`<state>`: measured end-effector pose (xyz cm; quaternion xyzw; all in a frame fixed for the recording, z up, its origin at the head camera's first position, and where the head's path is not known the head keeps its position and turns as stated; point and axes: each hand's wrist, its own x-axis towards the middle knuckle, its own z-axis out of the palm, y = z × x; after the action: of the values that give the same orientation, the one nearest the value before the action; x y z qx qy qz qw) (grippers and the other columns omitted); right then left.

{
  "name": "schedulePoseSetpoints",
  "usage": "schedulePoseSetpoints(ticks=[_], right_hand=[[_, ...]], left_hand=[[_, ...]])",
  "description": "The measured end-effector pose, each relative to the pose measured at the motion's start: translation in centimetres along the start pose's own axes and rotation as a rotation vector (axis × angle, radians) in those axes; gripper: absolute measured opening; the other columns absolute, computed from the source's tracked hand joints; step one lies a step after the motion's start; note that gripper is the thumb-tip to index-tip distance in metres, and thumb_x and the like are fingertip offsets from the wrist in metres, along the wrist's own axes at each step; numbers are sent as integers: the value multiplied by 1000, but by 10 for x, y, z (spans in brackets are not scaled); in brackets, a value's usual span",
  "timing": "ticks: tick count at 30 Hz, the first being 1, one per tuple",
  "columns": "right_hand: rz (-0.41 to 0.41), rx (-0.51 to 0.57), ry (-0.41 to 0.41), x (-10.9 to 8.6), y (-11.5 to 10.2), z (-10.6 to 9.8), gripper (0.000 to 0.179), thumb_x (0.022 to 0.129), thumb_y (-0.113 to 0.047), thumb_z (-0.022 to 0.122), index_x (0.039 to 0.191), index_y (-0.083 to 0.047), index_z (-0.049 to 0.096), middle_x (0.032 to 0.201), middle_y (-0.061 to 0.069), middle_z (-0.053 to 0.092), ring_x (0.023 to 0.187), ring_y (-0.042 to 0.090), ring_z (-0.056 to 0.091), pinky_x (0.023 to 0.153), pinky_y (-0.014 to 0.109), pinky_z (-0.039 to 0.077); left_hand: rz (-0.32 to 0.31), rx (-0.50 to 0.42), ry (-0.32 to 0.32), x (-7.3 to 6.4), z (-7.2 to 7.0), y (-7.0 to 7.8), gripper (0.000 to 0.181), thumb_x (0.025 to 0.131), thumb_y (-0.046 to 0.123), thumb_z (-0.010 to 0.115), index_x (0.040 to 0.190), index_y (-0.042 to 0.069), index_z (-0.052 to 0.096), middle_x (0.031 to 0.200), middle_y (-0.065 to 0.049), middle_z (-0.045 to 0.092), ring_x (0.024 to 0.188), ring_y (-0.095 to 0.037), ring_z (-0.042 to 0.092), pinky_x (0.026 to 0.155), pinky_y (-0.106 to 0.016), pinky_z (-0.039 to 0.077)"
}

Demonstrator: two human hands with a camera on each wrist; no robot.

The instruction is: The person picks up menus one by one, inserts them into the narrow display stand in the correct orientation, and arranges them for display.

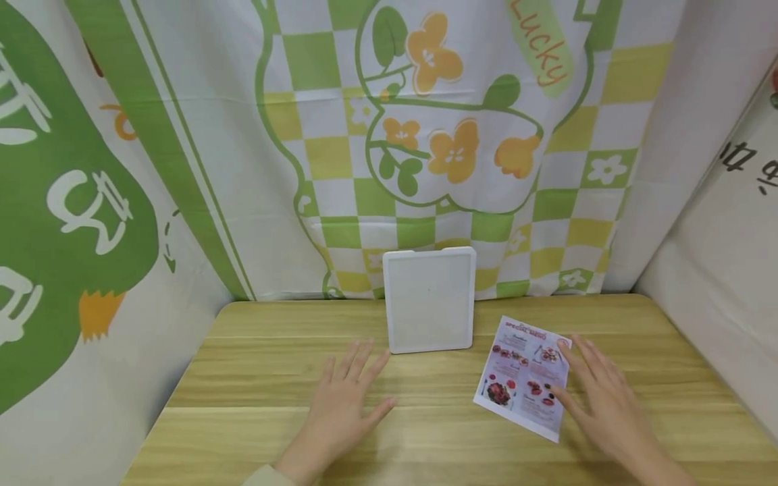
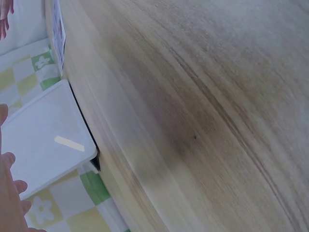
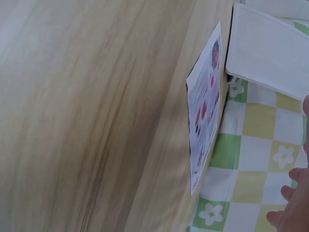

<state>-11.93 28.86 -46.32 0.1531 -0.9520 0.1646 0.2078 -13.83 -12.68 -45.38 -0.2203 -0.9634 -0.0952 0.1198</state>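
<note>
Menu [image 1: 523,378] lies beneath edge of my spread right hand [image 1: 608,408], empty like left hand [image 1: 343,401]; left-wrist view alone shows glare streak [image 2: 70,143] on white panel [image 1: 430,300].

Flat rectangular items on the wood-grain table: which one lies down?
The pale, red-printed menu sheet lies down; the white rectangular board stands up.

Bright head view, dimmer, bluish wrist views, glare streak on white board [image 2: 48,133]
</note>
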Motion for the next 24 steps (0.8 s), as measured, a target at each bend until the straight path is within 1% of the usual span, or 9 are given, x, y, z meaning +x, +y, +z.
schedulePoseSetpoints(ticks=[4, 7, 10, 11, 14, 17, 21, 24], right_hand=[[-2, -10, -8, -2, 3, -2, 79, 95, -34, 65, 159, -21, 21, 165, 6, 10, 150, 31, 10, 118, 40, -5], [-1, -13, -11, -4, 4, -4, 79, 94, -35, 66, 159, -21, 22, 165, 7, 10, 149, 33, 11, 119, 46, -3], [6, -12, -10, -6, 5, -4, 79, 94, -35, 66, 159, -22, 22, 165, 6, 10, 149, 32, 11, 118, 49, -2], [9, -9, -10, -7, 5, -5, 79, 94, -35, 66, 159, -22, 22, 165, 6, 11, 149, 33, 11, 118, 52, 0], [19, -7, -15, -10, 7, -5, 80, 94, -35, 66, 159, -22, 21, 165, 6, 11, 149, 33, 11, 117, 56, 0], [27, -14, -32, -13, 7, -5, 79, 95, -35, 66, 159, -22, 21, 165, 7, 11, 149, 34, 10, 117, 55, -1], [32, -30, -55, -16, 8, -6, 78, 96, -36, 64, 159, -21, 21, 165, 9, 11, 149, 34, 10, 118, 45, -6], [27, -46, -59, -19, 9, -5, 76, 96, -36, 64, 158, -19, 24, 164, 9, 12, 149, 33, 10, 118, 41, -7]], left_hand=[[42, 16, -27, 6, 5, 4, 71, 94, 57, 58, 154, 25, 36, 162, -5, 23, 146, -32, 24, 113, -62, 21], [75, 20, -22, 12, 9, 8, 71, 94, 57, 57, 154, 26, 36, 161, -6, 25, 146, -32, 26, 112, -62, 23], [104, 11, -18, 17, 13, 12, 70, 94, 58, 56, 154, 26, 36, 160, -7, 29, 146, -31, 27, 112, -62, 25], [113, 11, -17, 19, 15, 14, 70, 94, 58, 56, 154, 27, 36, 159, -7, 30, 146, -31, 27, 112, -61, 26], [132, 8, -33, 24, 18, 19, 70, 95, 58, 55, 154, 28, 35, 159, -6, 31, 146, -30, 27, 112, -60, 26], [140, -1, -61, 28, 21, 24, 69, 95, 58, 54, 155, 29, 34, 160, -6, 30, 146, -30, 26, 112, -60, 25], [151, -10, -98, 33, 24, 30, 68, 96, 57, 52, 155, 29, 32, 160, -5, 29, 147, -29, 25, 113, -60, 24], [168, -11, -115, 37, 26, 34, 68, 97, 57, 52, 155, 28, 32, 161, -5, 28, 147, -29, 26, 113, -59, 24]])
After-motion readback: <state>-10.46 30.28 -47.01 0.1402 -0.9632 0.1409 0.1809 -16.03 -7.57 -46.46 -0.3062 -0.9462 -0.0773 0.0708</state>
